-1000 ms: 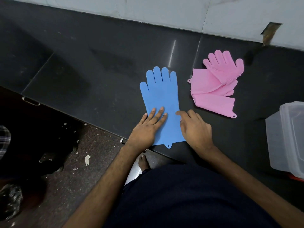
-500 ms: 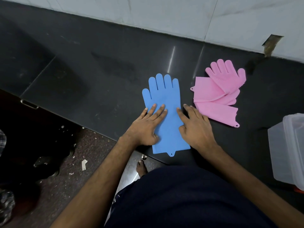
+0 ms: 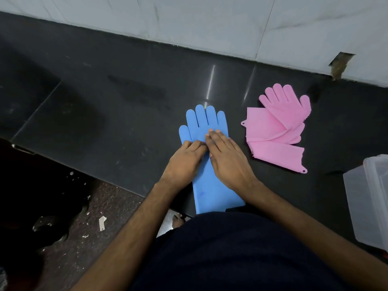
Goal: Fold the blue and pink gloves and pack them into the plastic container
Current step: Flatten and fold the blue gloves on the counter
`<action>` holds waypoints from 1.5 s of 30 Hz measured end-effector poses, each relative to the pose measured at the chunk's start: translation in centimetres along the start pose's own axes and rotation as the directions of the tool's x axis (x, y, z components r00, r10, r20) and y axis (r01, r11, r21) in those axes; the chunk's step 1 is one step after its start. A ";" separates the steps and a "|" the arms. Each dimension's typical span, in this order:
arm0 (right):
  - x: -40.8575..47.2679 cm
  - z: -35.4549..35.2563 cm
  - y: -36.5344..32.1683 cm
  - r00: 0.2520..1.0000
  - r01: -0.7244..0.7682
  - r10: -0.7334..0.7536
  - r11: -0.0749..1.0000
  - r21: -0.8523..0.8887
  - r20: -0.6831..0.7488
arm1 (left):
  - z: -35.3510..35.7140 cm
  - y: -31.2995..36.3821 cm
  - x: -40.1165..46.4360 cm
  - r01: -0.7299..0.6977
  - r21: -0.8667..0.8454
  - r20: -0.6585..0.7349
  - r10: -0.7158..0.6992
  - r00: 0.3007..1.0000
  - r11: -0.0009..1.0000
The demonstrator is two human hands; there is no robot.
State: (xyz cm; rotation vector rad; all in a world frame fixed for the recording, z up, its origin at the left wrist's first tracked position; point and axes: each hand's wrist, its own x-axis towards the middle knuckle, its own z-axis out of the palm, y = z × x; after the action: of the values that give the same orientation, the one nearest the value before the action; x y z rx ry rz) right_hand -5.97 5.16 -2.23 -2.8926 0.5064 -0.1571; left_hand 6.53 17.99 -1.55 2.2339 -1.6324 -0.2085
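A blue glove (image 3: 206, 131) lies flat on the black counter (image 3: 126, 114), fingers pointing away from me and cuff at the near edge. My left hand (image 3: 183, 162) sits on its left side below the thumb, fingers curled onto the rubber, fingertips partly hidden. My right hand (image 3: 227, 162) lies flat across the palm area, its fingers overlapping my left fingertips. The pink gloves (image 3: 275, 131) lie loosely crossed in a pile to the right. At the right edge stands the clear plastic container (image 3: 369, 202), cut off by the frame.
A pale tiled wall (image 3: 210, 24) runs along the back of the counter. The counter's near edge drops to a speckled floor (image 3: 100, 206) with debris on the left. My dark clothing fills the lower middle.
Both hands have slid up the blue glove from the cuff toward the palm and come together. My left fingers have gone from flat to curled.
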 end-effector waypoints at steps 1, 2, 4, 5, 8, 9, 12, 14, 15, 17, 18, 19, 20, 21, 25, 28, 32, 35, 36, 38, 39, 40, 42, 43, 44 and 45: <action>0.3 0.4 0.3 0.999 -0.037 0.037 0.999 -0.003 0.025 | 0.3 -0.3 0.1 0.008 -0.004 -0.021 -0.008 1.000 1.000; 0.5 0.8 0.7 0.997 -0.066 0.066 0.998 -0.007 0.047 | 0.7 -0.7 0.1 0.014 -0.009 -0.040 -0.014 0.999 1.000; 0.5 1.2 1.2 0.994 -0.092 0.092 0.996 -0.001 0.064 | 1.4 -1.6 -0.2 0.023 -0.001 -0.040 -0.023 0.999 1.000; 0.6 1.2 1.3 0.994 -0.092 0.092 0.996 -0.003 0.067 | 1.4 -2.1 -0.2 0.035 0.005 -0.018 -0.035 0.999 0.999; 1.5 0.7 1.4 0.992 -0.086 0.088 0.996 -0.026 0.086 | 0.6 -3.7 0.5 0.094 0.023 0.083 -0.096 0.992 0.995; 1.9 0.5 1.5 0.993 -0.083 0.085 0.996 -0.034 0.086 | 0.2 -4.2 0.8 0.096 0.048 0.116 -0.101 0.988 0.994; 3.2 0.2 1.6 0.993 -0.092 0.094 0.995 -0.042 0.064 | -0.2 -5.0 1.4 0.086 0.068 0.193 -0.098 0.976 0.994; 4.0 0.1 1.6 0.992 -0.111 0.112 0.994 -0.024 0.061 | -0.2 -5.1 1.6 0.093 0.048 0.221 -0.101 0.970 0.995; 4.4 0.0 1.6 0.991 -0.121 0.122 0.992 -0.015 0.061 | -0.2 -5.2 1.6 0.098 0.040 0.219 -0.104 0.970 0.994; 5.2 0.1 1.6 0.989 -0.137 0.136 0.991 0.014 0.064 | -0.3 -5.3 1.8 0.114 0.029 0.203 -0.118 0.972 0.993; 5.6 0.1 1.6 0.988 -0.144 0.141 0.989 0.044 0.071 | -0.5 -5.4 2.0 0.124 0.024 0.200 -0.127 0.972 0.992; 6.1 0.1 1.7 0.985 -0.155 0.148 0.984 0.083 0.088 | -0.8 -5.4 2.4 0.134 0.022 0.204 -0.135 0.970 0.991; 6.6 0.0 1.8 0.982 -0.168 0.155 0.979 0.119 0.113 | -1.1 -5.4 2.8 0.136 0.026 0.208 -0.139 0.968 0.990; 7.0 -0.2 1.8 0.977 -0.180 0.160 0.973 0.143 0.143 | -1.4 -5.3 3.2 0.131 0.037 0.208 -0.136 0.969 0.991; 7.3 -1.1 1.8 0.968 -0.175 0.149 0.977 0.118 0.203 | -2.0 -4.7 3.9 0.080 0.124 0.206 -0.104 0.973 0.989; 5.6 -1.9 1.2 0.988 -0.121 0.121 0.993 -0.011 0.094 | -1.6 -3.8 2.2 0.045 0.201 0.164 -0.079 0.983 0.979; 1.1 -2.2 0.0 0.981 -0.181 0.188 0.975 0.126 -0.047 | -1.0 -2.5 -1.3 0.113 0.074 0.061 -0.117 0.991 0.991; -2.7 -1.8 -0.2 0.951 -0.284 0.307 0.908 0.308 -0.029 | -0.5 -1.1 -3.9 0.202 -0.047 0.011 -0.201 0.979 0.978; -3.8 -1.8 -0.1 0.943 -0.311 0.333 0.882 0.354 -0.001 | -0.3 -0.7 -4.7 0.215 -0.067 -0.007 -0.215 0.976 0.974; -5.6 -1.9 0.2 0.921 -0.375 0.386 0.836 0.402 0.056 | 0.3 0.3 -6.1 0.243 -0.117 -0.030 -0.248 0.968 0.963; -6.2 -2.1 0.3 0.907 -0.407 0.413 0.815 0.412 0.079 | 0.6 0.8 -6.7 0.261 -0.141 -0.036 -0.268 0.963 0.955; -6.8 -2.2 0.5 0.895 -0.434 0.434 0.797 0.420 0.101 | 0.9 1.4 -7.2 0.279 -0.161 -0.035 -0.288 0.957 0.947; -7.7 -2.5 0.7 0.881 -0.465 0.452 0.773 0.432 0.139 | 1.4 2.4 -7.9 0.303 -0.182 -0.041 -0.315 0.948 0.935; -8.0 -2.6 0.8 0.874 -0.480 0.457 0.760 0.437 0.164 | 1.7 2.8 -8.2 0.314 -0.187 -0.052 -0.329 0.943 0.931; -8.2 -2.7 1.0 0.866 -0.496 0.463 0.746 0.443 0.190 | 1.9 3.0 -8.5 0.329 -0.189 -0.068 -0.346 0.936 0.925; -8.3 -2.7 1.2 0.858 -0.511 0.465 0.732 0.450 0.218 | 2.2 3.3 -8.7 0.350 -0.193 -0.082 -0.370 0.925 0.917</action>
State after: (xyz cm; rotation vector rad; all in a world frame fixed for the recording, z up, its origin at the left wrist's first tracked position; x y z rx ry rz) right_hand -14.45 6.43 -0.42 -2.1654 1.0239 -0.0583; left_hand 0.12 24.88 -3.16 2.3431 -1.0855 -0.2969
